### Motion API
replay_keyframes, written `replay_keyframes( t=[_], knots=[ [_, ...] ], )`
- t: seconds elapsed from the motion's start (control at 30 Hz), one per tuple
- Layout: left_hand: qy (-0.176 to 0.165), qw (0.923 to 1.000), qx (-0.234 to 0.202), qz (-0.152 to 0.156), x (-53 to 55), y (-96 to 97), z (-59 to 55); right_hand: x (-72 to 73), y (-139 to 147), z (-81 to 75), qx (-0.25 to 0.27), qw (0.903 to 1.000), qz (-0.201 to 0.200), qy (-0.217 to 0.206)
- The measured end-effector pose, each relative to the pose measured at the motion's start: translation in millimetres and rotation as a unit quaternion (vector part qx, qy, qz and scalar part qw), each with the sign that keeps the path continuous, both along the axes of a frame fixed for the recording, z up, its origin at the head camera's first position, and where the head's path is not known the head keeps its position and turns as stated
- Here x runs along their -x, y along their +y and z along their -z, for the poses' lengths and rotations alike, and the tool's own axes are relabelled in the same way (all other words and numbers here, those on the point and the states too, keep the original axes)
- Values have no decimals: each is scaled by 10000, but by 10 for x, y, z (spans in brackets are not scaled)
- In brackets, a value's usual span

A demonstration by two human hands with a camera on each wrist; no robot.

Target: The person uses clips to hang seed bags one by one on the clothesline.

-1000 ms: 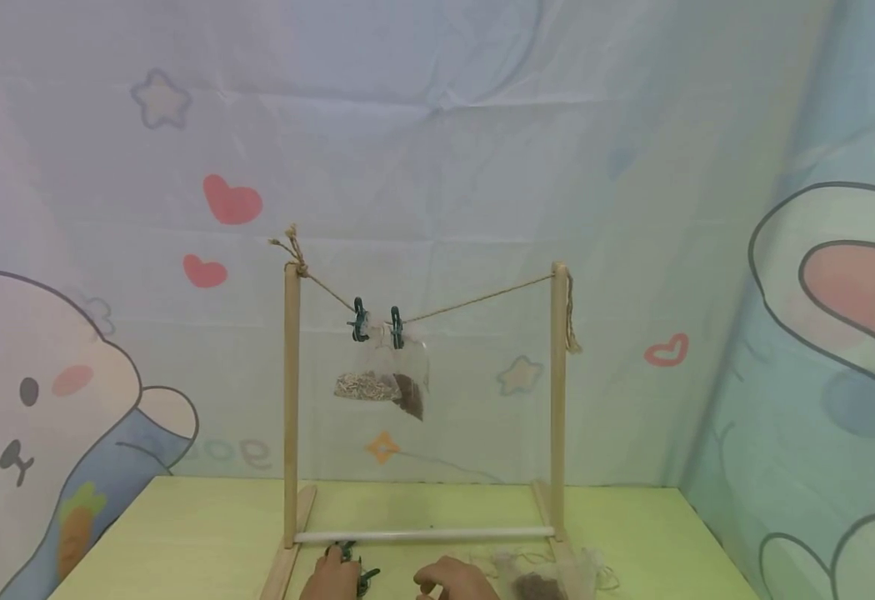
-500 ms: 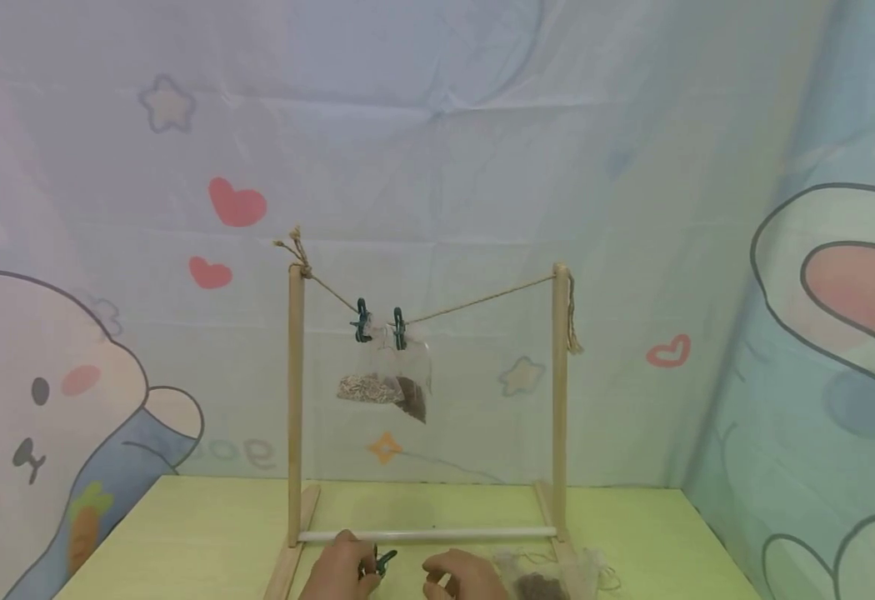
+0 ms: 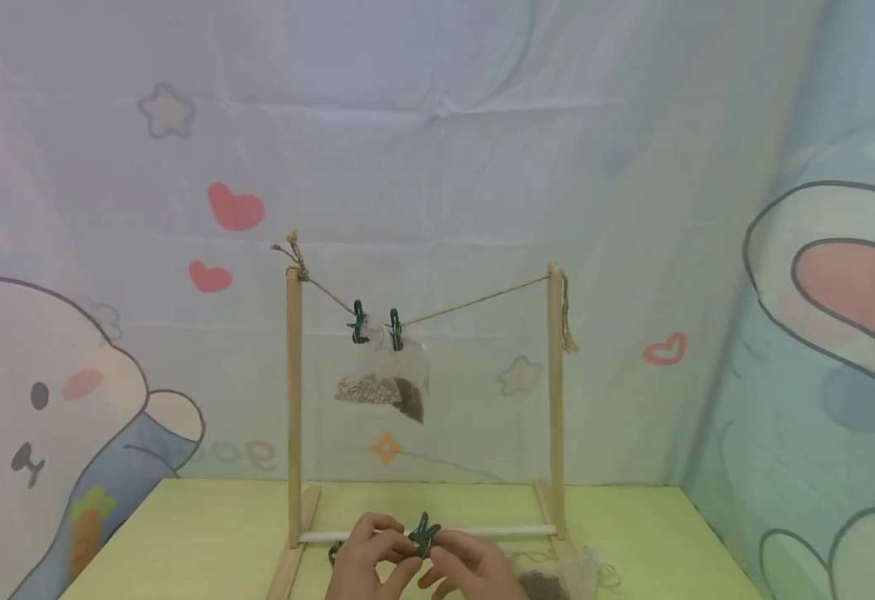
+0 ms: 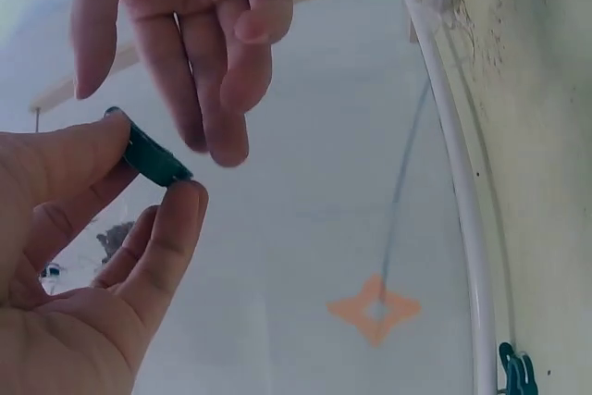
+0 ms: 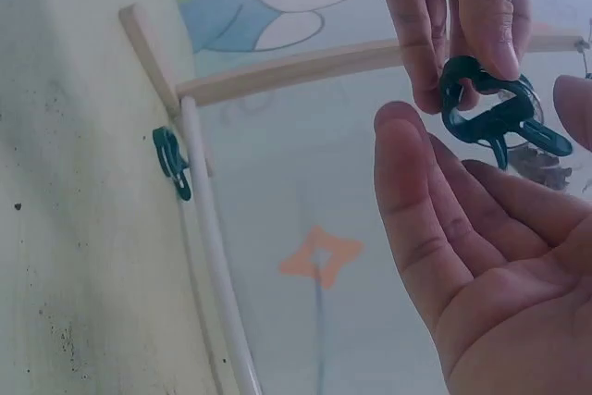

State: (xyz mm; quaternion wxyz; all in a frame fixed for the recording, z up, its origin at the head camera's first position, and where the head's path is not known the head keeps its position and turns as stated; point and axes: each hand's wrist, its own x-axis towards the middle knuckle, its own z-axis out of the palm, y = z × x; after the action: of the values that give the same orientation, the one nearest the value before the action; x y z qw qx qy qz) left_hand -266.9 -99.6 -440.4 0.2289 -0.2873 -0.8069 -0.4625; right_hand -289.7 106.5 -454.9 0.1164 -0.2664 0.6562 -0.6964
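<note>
Faint grey lettering point(image 3: 226, 452) is printed on the backdrop point(image 3: 437, 208), lower left of the head view, just above the yellow tabletop point(image 3: 205, 517); rounded, o-like characters lead to a final one resembling a g, the beginning is indistinct, and the full word cannot be confirmed

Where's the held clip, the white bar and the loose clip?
Held clip point(image 4: 154, 160), left wrist view: its green middle.
White bar point(image 3: 497, 531), head view: right part.
Loose clip point(image 5: 168, 153), right wrist view: its body.
</note>
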Motion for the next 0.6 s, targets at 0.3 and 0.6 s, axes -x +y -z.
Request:
replay_keyframes(
  t=[0.3,0.6],
  knots=[
    [-25,9974,-102,716,-13,61,27,-20,19,-27,86,9981,-317,526],
    [-1314,9900,116,506,-59,-70,-133,-57,21,-72,-596,9908,624,1046]
  ],
)
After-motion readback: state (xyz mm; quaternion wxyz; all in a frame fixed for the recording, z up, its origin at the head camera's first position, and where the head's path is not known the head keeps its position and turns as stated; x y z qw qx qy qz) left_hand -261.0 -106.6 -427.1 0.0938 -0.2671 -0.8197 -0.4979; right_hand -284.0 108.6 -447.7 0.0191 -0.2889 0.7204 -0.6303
